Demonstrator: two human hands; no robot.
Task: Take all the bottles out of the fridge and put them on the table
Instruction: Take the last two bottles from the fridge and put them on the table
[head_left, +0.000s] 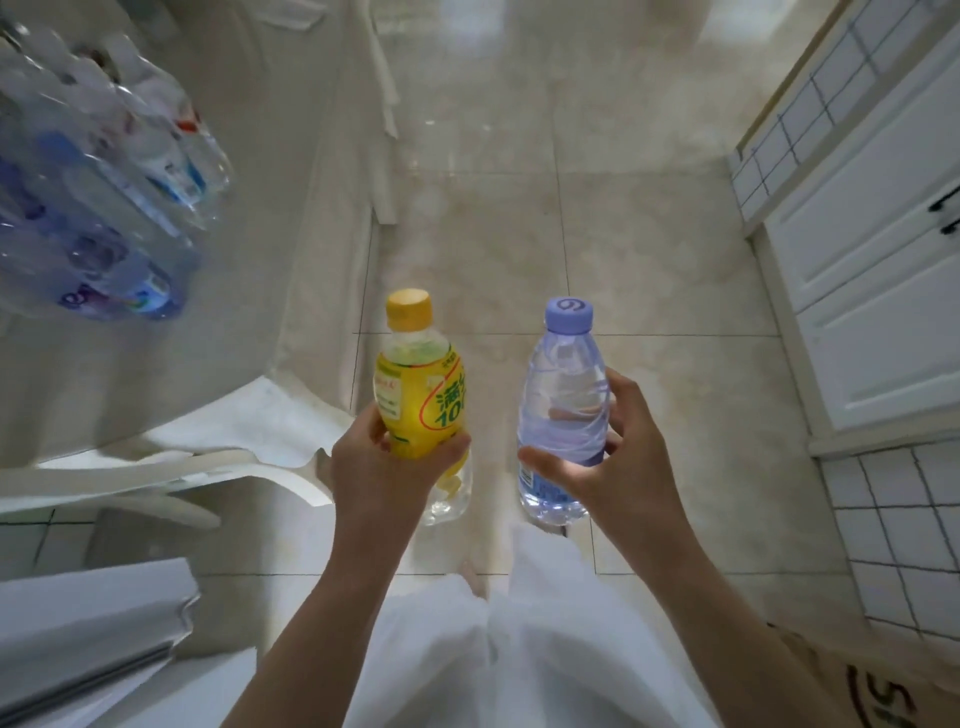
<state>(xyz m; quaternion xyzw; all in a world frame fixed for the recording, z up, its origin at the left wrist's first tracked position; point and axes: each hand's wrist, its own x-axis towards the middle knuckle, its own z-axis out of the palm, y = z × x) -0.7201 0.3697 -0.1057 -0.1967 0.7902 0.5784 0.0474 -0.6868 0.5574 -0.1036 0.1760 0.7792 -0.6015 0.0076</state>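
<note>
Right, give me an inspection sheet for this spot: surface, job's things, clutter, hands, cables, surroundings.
Surface: cream-draped table at left; blurred clear plastic bottles already stand on it.
Job's things: yellow-capped, yellow-labelled drink bottle and lilac-capped clear water bottle, both upright, held over the beige tiled floor.
Clutter: brown printed cardboard at lower right.
Hands: left hand grips the yellow bottle; right hand grips the water bottle.
Cables: nothing seen.
Surroundings: white panelled cabinet at right, white tiled wall below it; fridge not identifiable.
</note>
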